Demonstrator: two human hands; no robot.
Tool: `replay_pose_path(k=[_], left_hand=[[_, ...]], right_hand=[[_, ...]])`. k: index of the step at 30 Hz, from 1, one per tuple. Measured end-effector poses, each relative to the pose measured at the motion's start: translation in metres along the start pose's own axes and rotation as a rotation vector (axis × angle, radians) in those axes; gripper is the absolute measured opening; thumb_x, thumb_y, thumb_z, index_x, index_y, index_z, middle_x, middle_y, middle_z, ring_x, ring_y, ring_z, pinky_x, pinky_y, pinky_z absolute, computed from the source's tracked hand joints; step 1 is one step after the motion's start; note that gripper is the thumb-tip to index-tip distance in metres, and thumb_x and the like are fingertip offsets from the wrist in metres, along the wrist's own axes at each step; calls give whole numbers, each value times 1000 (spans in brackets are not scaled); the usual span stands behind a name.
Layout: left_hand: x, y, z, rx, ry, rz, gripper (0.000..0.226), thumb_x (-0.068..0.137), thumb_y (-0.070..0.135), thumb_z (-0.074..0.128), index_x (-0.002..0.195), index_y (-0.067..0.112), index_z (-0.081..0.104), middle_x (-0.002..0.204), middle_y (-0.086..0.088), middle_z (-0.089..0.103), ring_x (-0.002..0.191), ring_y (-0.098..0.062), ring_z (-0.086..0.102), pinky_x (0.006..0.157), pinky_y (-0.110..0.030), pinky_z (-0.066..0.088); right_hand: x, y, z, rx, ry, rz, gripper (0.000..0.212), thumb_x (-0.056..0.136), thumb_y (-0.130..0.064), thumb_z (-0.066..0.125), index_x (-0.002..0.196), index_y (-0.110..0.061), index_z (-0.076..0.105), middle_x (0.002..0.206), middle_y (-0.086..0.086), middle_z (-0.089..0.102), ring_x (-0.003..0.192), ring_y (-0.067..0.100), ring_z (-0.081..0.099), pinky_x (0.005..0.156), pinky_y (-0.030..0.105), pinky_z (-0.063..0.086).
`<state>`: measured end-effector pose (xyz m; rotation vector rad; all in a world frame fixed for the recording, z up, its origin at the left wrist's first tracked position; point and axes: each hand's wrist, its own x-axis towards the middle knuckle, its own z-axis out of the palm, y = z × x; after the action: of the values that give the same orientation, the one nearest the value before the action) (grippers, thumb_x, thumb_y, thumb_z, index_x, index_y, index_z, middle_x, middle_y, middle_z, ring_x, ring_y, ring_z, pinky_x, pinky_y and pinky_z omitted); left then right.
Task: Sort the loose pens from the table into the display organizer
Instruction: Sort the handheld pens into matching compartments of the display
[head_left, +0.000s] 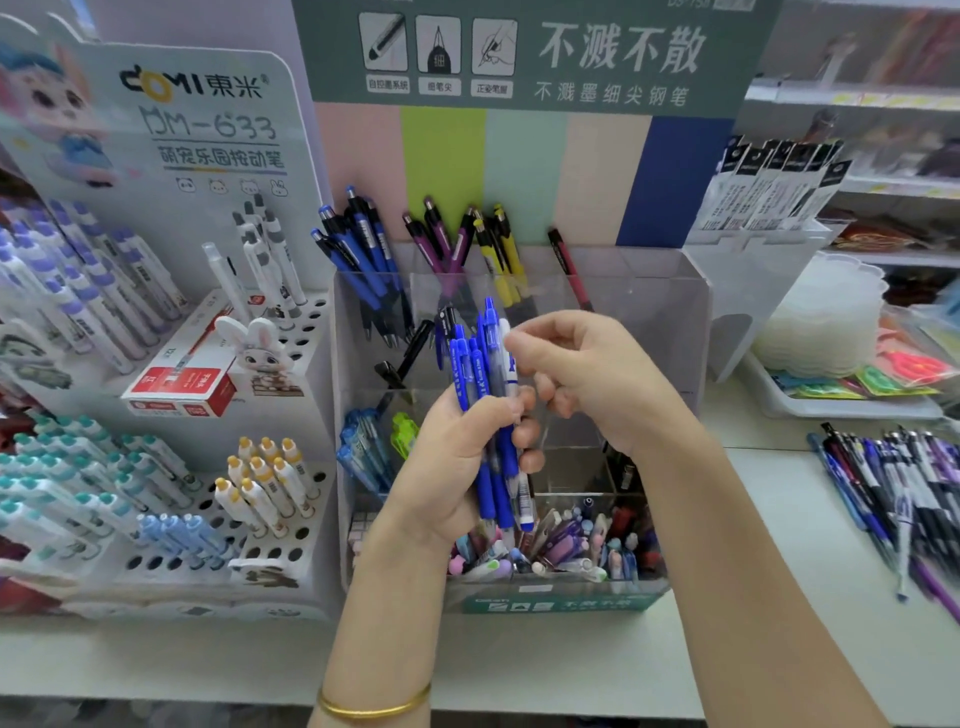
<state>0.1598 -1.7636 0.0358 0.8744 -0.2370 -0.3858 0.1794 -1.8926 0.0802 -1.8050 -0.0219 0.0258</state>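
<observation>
Bundle of blue pens (480, 374) gripped in left hand (457, 457), fingers wrapped round the barrels, clicker ends up, tips down. One clear-barrelled pen (511, 371) on the bundle's right edge is pinched near its top by right hand (587, 374), remaining fingers curled. Both hands held in front of the display organizer (649, 312), above its middle and front compartments. Back row, left to right: dark blue pens (358, 249), purple pens (441, 234), yellow pens (498, 244), one red pen (566, 260). Front compartment filled with mixed pastel pens (571, 545). Loose pens (893, 478) piled on the table (779, 571) at far right, well apart from the organizer. White perforated pen stand (306, 332) just beside the organizer on the left.
</observation>
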Motion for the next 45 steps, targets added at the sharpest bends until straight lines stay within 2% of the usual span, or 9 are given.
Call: replay_pose_path(k=[7, 14, 20, 25, 28, 33, 37, 40, 45], left_hand=[[-7, -16, 4, -1, 60, -92, 18, 77, 6, 58, 95, 9, 53, 68, -1, 53, 46, -8, 42, 39, -19, 38], [-11, -29, 11, -11, 140, -125, 33, 72, 0, 53, 105, -1, 58, 81, -11, 68, 59, -15, 63, 43, -22, 46], [-13, -35, 17, 75, 138, -164, 31, 92, -13, 36, 106, 3, 59, 85, -10, 75, 71, -22, 73, 45, -23, 51], [-13, -40, 21, 160, 108, -122, 31, 93, -8, 45, 121, 3, 54, 81, -8, 73, 67, -21, 71, 49, -25, 53], [-12, -44, 23, 83, 80, -120, 35, 81, 2, 54, 116, -3, 52, 82, -13, 62, 58, -17, 60, 48, -25, 49], [-13, -47, 24, 19, 30, -138, 28, 78, 2, 50, 106, -1, 53, 80, -11, 58, 55, -14, 54, 48, -25, 48], [-11, -45, 21, 78, 38, -146, 33, 77, 2, 51, 110, -1, 53, 84, -12, 60, 57, -16, 54, 49, -26, 48], [-13, -40, 18, 63, 3, -153, 29, 78, 4, 52, 107, 1, 57, 81, -10, 61, 57, -15, 56, 50, -26, 49], [-11, -26, 11, 87, -8, -163, 34, 76, 3, 52, 110, 4, 55, 78, -6, 63, 58, -13, 56, 50, -24, 49]], right_hand=[[-17, 24, -7, 73, -67, 50, 23, 86, -12, 68, 108, -11, 63, 83, 8, 63, 57, 6, 54, 46, 19, 39], [-29, 36, -25, 308, -12, 96, 14, 88, -1, 61, 97, -11, 58, 71, -2, 65, 54, 8, 57, 61, 32, 43], [-33, 40, -34, 269, -37, 88, 19, 89, 1, 58, 105, -8, 59, 68, -2, 64, 54, 12, 55, 62, 34, 37], [-36, 40, -38, 238, -72, 71, 13, 88, -4, 62, 101, -8, 64, 72, 1, 63, 61, 19, 51, 63, 36, 37], [-37, 38, -39, 189, -51, 57, 20, 88, -2, 62, 106, -10, 62, 77, 5, 62, 63, 20, 54, 64, 38, 39], [-32, 35, -41, 67, -81, 72, 18, 89, -1, 59, 104, -10, 60, 74, 6, 61, 48, 10, 53, 47, 24, 35], [-27, 32, -39, -61, -128, 91, 23, 86, -19, 70, 100, -4, 61, 74, 13, 66, 58, 17, 58, 54, 28, 47], [-21, 27, -40, -26, -133, 72, 12, 86, -14, 69, 90, -6, 62, 67, 6, 62, 49, 13, 53, 45, 19, 41], [-7, 18, -29, 23, -48, 15, 8, 87, -11, 66, 83, -17, 63, 74, -1, 63, 65, 10, 58, 62, 25, 48]])
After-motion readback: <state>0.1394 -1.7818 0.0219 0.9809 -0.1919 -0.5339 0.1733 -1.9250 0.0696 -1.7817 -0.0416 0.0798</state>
